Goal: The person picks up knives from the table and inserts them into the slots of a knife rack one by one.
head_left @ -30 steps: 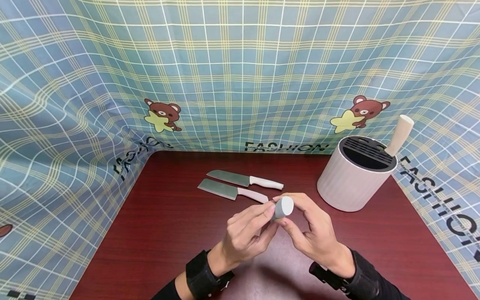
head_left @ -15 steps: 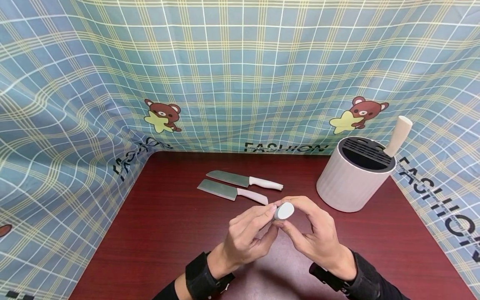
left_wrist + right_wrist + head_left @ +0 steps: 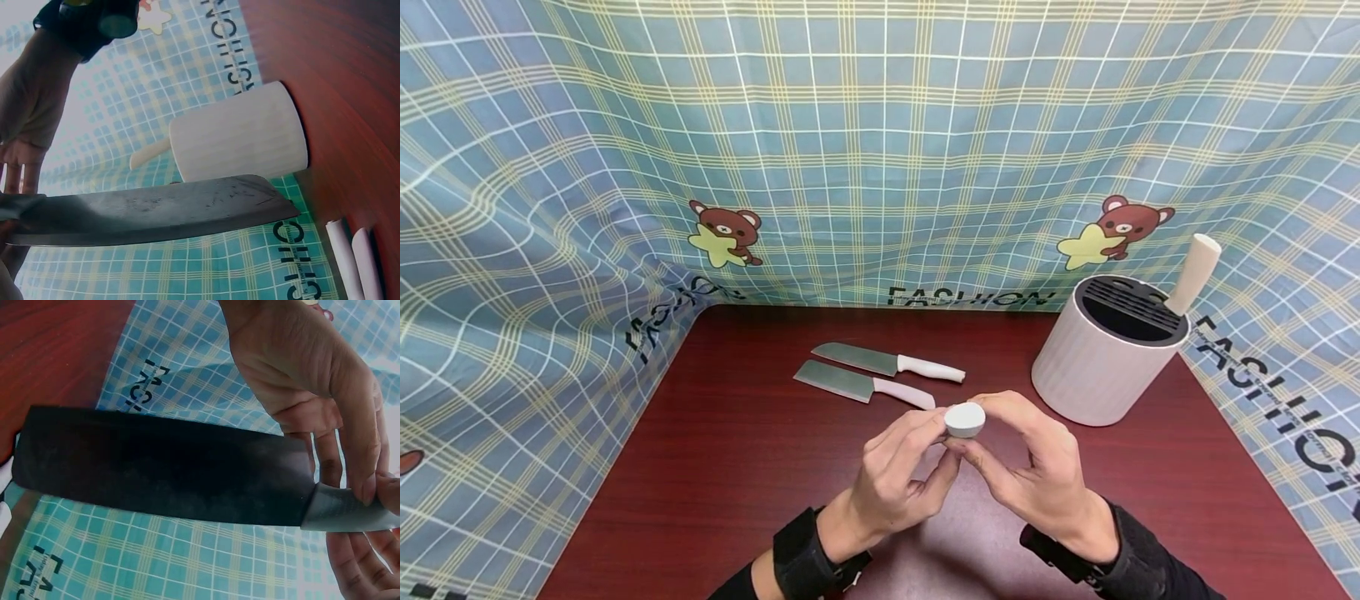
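Observation:
Above the table my left hand (image 3: 898, 479) and right hand (image 3: 1037, 458) meet around the grey handle of a broad kitchen knife (image 3: 964, 420), both pinching it with their fingertips. The handle's pale end faces up in the head view, hiding the blade. In the right wrist view the wide dark blade (image 3: 162, 465) runs left from the handle (image 3: 350, 506). It also spans the lower part of the left wrist view, pointing down toward the table. Just beyond the hands lie a cleaver-shaped knife (image 3: 842, 382) and another kitchen knife (image 3: 865, 358), both pale-handled.
At the right back stands a white ribbed knife block (image 3: 1108, 375) with a black slotted top. One pale handle (image 3: 1195, 271) sticks up from its right side. A plaid cloth (image 3: 880, 167) hangs round the back and sides of the dark red table (image 3: 722, 467).
The handle's end has shifted slightly left and turned, so its flat end face shows at a different angle. Both hands keep their hold; the knives on the table lie as before.

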### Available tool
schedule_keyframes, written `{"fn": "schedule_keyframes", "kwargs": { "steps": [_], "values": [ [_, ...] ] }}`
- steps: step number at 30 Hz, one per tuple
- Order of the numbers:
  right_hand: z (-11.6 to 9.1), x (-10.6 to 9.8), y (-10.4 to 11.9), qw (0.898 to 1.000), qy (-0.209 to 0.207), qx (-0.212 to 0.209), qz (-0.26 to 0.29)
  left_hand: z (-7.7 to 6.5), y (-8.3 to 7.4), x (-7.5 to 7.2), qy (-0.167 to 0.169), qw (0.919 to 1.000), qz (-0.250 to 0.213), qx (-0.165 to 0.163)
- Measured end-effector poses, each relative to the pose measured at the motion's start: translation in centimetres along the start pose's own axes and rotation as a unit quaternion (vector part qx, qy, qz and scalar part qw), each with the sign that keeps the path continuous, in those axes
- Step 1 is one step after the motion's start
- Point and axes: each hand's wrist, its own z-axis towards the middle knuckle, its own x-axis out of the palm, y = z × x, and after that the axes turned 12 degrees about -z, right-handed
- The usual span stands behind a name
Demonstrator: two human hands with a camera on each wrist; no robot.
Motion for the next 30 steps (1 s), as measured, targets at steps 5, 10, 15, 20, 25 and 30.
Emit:
{"fn": "schedule_keyframes", "kwargs": {
  "steps": [5,10,15,20,25,30],
  "values": [
    [0.8,-0.1,0.0,1.000,-0.008,-0.019,-0.011,0.4,0.0,0.0,0.001,0.9998,0.020,-0.011],
    [1.5,-0.5,-0.1,0.999,-0.013,-0.021,-0.025,0.6,0.0,0.0,-0.001,0.9993,0.036,-0.011],
    [2.3,-0.8,-0.2,0.999,-0.018,-0.017,-0.036,0.7,-0.1,-0.1,-0.003,0.9989,0.042,-0.021],
    [2.7,-1.0,-0.4,0.999,-0.023,-0.017,-0.040,0.7,-0.2,-0.3,-0.014,0.9981,0.055,-0.025],
    [3.1,-1.0,-0.9,0.998,-0.034,-0.013,-0.052,0.7,0.0,-0.5,-0.021,0.9976,0.062,-0.025],
    [3.6,-1.4,-1.3,0.996,-0.046,0.000,-0.079,0.6,-0.1,-0.7,-0.019,0.9976,0.063,-0.022]
  ]
}}
